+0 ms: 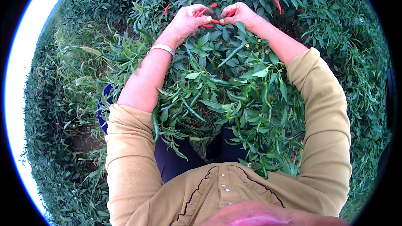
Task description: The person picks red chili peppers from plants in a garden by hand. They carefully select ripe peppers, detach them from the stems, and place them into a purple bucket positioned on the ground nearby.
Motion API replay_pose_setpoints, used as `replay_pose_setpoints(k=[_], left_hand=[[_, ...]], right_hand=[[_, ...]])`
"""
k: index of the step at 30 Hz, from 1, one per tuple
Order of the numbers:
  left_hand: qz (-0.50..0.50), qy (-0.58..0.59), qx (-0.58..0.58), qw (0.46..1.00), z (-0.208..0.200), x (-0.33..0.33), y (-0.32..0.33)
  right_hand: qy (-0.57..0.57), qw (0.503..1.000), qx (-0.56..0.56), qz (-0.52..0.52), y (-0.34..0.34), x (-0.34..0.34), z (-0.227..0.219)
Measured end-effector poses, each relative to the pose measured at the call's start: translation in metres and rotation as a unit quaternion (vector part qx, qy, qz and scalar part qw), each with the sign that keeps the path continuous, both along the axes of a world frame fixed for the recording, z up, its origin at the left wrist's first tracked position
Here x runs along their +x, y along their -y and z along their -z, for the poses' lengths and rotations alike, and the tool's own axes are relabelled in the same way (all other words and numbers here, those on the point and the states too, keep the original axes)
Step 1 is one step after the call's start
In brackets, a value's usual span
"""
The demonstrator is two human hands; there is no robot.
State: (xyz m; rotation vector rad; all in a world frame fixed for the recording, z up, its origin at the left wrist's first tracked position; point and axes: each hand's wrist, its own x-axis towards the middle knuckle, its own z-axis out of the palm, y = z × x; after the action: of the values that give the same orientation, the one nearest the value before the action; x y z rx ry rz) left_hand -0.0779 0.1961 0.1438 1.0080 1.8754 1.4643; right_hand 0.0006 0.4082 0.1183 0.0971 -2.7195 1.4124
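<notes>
While red peppers (201, 12) are held in the half-closed left hand (186, 21), another pepper (215, 21) is seen lying crosswise between both sets of fingertips, about equally near; a further pepper (231, 13) is gripped by the right hand's (242, 15) curled fingers.
</notes>
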Motion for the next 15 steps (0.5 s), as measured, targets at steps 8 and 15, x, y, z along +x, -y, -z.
replay_pose_setpoints(k=[8, 15], left_hand=[[0.020, 0.216, 0.063, 0.974, 0.001, -0.007, -0.011], [0.034, 0.175, 0.078, 0.981, 0.007, -0.008, -0.013]], right_hand=[[0.001, 0.998, 0.034, 0.045, -0.002, 0.004, 0.005], [-0.100, 0.994, -0.017, -0.028, -0.022, -0.004, 0.030]])
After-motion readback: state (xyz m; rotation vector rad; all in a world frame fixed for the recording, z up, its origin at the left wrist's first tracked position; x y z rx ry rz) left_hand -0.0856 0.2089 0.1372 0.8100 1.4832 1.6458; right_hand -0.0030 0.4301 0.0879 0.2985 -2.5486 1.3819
